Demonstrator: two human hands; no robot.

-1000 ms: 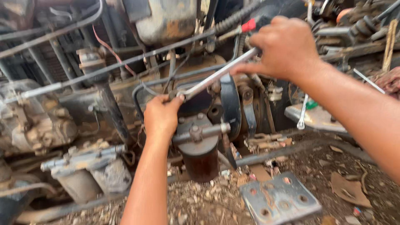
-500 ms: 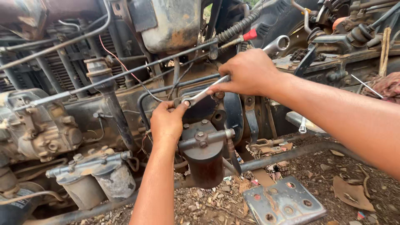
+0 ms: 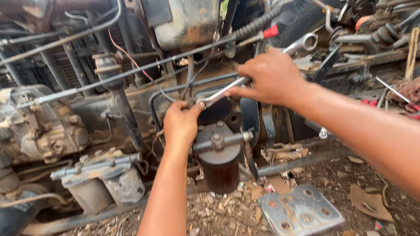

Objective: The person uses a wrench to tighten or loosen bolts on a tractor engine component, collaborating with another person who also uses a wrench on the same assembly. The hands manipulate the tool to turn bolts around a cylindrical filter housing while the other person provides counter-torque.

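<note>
The person's right hand gripped the shaft of a silver spanner, and over the last second it had swung that handle downward, from up near the red-tipped hose to a flatter angle. The spanner's jaw end sat on a fitting just above the left hand, whose fingers were closed around that joint, steadying it. Directly below the left hand hung a rusty cylindrical filter housing. The stroke suggested the fitting was turning, though which way could not be told.
</note>
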